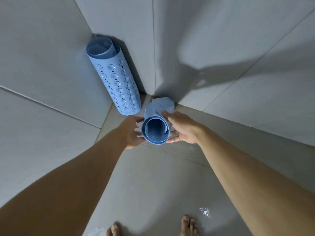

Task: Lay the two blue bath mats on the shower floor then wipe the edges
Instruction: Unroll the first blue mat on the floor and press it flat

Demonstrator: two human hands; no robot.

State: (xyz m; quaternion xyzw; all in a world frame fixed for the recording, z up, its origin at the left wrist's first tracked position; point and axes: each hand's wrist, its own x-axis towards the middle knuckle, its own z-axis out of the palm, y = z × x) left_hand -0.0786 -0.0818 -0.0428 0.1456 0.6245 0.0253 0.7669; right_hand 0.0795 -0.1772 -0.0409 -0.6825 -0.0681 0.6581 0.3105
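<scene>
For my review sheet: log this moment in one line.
both hands: left hand, right hand hold rolled mat | second mat leans in corner

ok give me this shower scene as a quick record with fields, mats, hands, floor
setting: tiled shower corner, seen from above
held mat: rolled blue mat, open end toward the camera, far end down at the corner
leaning mat: second rolled mat, standing tilted against the wall, untouched
left hand: left hand on the held roll's left side
right hand: right hand on its right side, fingers around it
floor: floor wet, with drops near the feet
mats laid flat: none yet
wiping cloth: none in view
</scene>
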